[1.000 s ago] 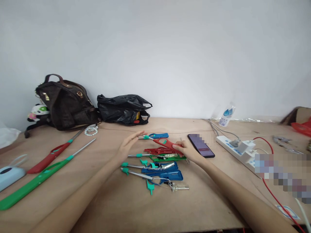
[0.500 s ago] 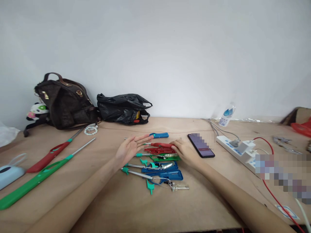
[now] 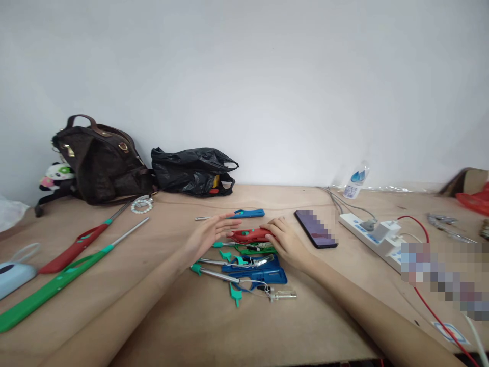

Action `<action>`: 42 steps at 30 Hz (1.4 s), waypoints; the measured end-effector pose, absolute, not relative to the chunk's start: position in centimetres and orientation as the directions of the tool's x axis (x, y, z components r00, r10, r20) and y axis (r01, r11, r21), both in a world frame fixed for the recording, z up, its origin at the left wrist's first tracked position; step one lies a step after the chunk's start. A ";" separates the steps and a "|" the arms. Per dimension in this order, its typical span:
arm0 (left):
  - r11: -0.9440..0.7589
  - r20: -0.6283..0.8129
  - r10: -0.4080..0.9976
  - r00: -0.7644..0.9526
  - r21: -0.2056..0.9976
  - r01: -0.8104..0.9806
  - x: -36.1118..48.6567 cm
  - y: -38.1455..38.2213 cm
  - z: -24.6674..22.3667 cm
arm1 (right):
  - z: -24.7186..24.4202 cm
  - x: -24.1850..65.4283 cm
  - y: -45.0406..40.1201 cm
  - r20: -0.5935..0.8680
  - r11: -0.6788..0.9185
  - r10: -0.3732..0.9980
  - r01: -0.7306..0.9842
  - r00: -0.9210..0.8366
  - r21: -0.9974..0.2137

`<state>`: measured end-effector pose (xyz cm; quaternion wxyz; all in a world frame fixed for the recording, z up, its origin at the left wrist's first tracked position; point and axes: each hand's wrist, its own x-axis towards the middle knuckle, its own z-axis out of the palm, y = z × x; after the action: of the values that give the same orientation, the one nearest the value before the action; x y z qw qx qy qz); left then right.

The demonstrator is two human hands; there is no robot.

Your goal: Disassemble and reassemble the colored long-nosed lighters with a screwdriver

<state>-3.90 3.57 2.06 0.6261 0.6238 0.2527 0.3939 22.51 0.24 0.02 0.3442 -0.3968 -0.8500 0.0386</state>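
In the head view, my left hand [image 3: 204,238] is held with its fingers stretched out near the left end of a red long-necked lighter [image 3: 248,235]. My right hand [image 3: 286,241] has its fingers curled over the right end of that lighter. Closer to me lie opened lighters: a green handle shell [image 3: 254,250], blue handle shells [image 3: 273,276], metal tubes [image 3: 216,272], wired clear fuel tanks [image 3: 284,294] and turquoise triggers [image 3: 236,294]. A whole blue lighter [image 3: 248,213] lies beyond my hands.
At left lie a red lighter [image 3: 76,247] and a green lighter [image 3: 57,285]. Behind them stand a dark backpack [image 3: 103,163] and a black plastic bag [image 3: 191,171]. To the right are a phone [image 3: 315,229] and a white power strip [image 3: 369,239] with cables.
The red lighter has come down toward me, over the red shell seen earlier beneath it. My left hand has drawn slightly back, uncovering more of the blue lighter.
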 end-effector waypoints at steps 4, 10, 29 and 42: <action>-0.555 0.326 0.760 0.563 0.777 0.298 -3.6 3.0 1.8 | -0.2 22.3 0.2 0.570 0.705 0.674 0.640 -0.470 -0.305; -0.784 0.435 0.615 0.658 0.431 0.447 -3.4 2.4 1.8 | -0.4 22.3 0.1 0.559 0.709 0.677 0.627 -0.478 -0.322; -0.746 0.443 0.666 0.600 0.406 0.528 -3.5 2.7 1.1 | -0.8 21.8 0.2 0.493 0.685 0.708 0.662 -0.506 -0.304; -0.612 0.277 0.757 0.592 0.617 0.494 -3.7 3.2 -0.8 | -0.3 21.9 0.2 0.466 0.632 0.775 0.547 -0.427 -0.549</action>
<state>-3.70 3.19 -0.75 0.2466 0.8573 0.3649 0.2665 21.93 0.20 -0.32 0.3574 -0.3981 -0.8296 0.1595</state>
